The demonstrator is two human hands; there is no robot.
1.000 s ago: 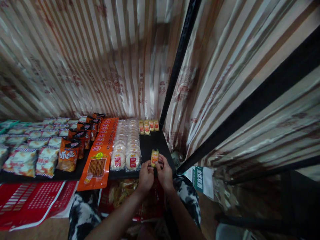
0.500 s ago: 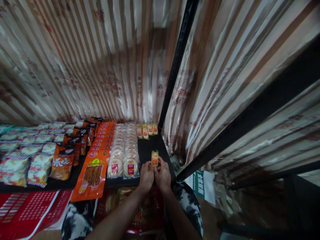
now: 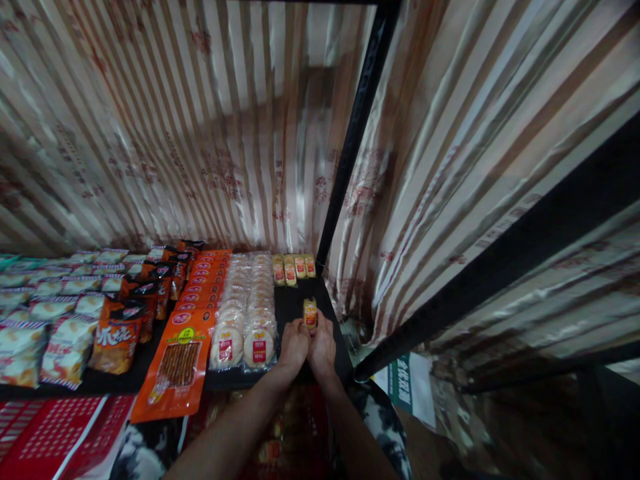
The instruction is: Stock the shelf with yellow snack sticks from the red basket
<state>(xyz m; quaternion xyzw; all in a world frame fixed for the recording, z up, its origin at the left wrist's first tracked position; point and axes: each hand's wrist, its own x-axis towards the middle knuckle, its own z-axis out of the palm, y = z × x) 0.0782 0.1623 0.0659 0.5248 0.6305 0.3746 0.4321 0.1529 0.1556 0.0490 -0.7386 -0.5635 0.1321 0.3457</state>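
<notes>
Between my two hands, upright over the black shelf (image 3: 289,303), is a small yellow snack packet (image 3: 310,315) with a red and white label. My left hand (image 3: 294,347) closes on its lower left side and my right hand (image 3: 323,341) on its right side. The fingertips partly cover the packet's bottom. Behind it, at the back corner of the shelf, stand several like yellow packets (image 3: 300,267). To the left of my hands are two rows of round white crackers (image 3: 259,347) in clear wrappers.
Orange snack-stick packs (image 3: 175,360) lie in an overlapping row, the front one jutting past the shelf edge. Further left stand brown-orange bags (image 3: 116,340) and white bags (image 3: 67,347). A black post (image 3: 350,153) rises at the corner before a striped curtain (image 3: 240,133). A red basket (image 3: 50,433) sits below.
The view has tilted slightly, so the shelf goods sit a little lower in the picture. Both hands still hold the yellow packet, now a little nearer the back packets.
</notes>
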